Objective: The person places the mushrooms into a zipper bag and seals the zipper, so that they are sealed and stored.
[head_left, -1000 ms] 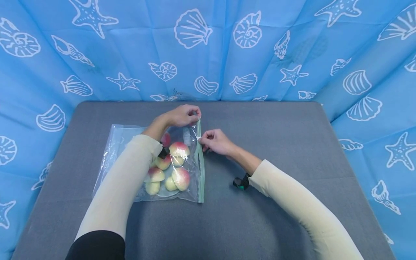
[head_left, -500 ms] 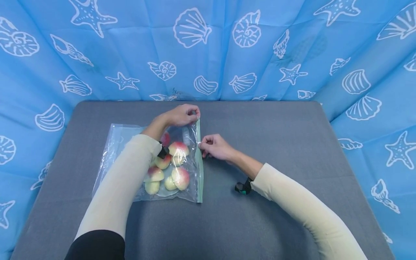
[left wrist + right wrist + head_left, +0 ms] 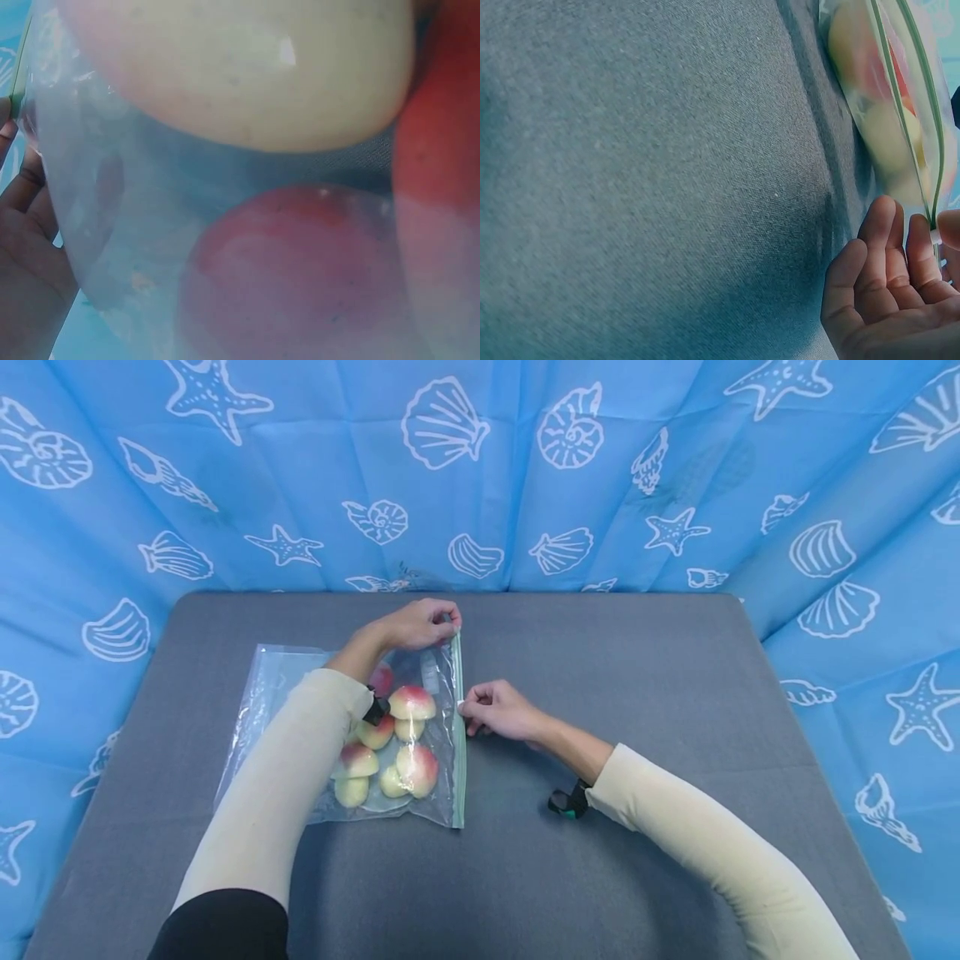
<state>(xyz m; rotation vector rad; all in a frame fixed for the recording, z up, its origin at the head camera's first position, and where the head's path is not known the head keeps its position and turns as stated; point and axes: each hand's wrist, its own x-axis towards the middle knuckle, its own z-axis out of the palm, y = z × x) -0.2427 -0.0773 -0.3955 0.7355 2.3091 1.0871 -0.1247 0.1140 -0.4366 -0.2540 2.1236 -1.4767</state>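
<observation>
A clear slider zip bag [image 3: 444,768] with a green zip strip [image 3: 459,793] lies on the table. Inside are several red-and-cream mushroom-shaped pieces [image 3: 412,703], seen close up through the plastic in the left wrist view. My left hand [image 3: 420,625] pinches the far corner of the strip. Partway along it, my right hand [image 3: 504,710] pinches the small white slider [image 3: 934,237] between thumb and index finger. In the right wrist view the strip's two green lines stand apart on one side of the slider and meet at it. My left forearm hides part of the bag.
A grey cloth-covered table [image 3: 622,668] extends right of the bag and in front of it. A blue curtain [image 3: 517,468] with white shell prints stands behind and at both sides. Something round and pale, perhaps a plate [image 3: 386,806], shows under the mushrooms.
My right hand has slid toward me along the zip strip with the slider. The strip behind it now lies straighter. My left hand stays at the far corner.
</observation>
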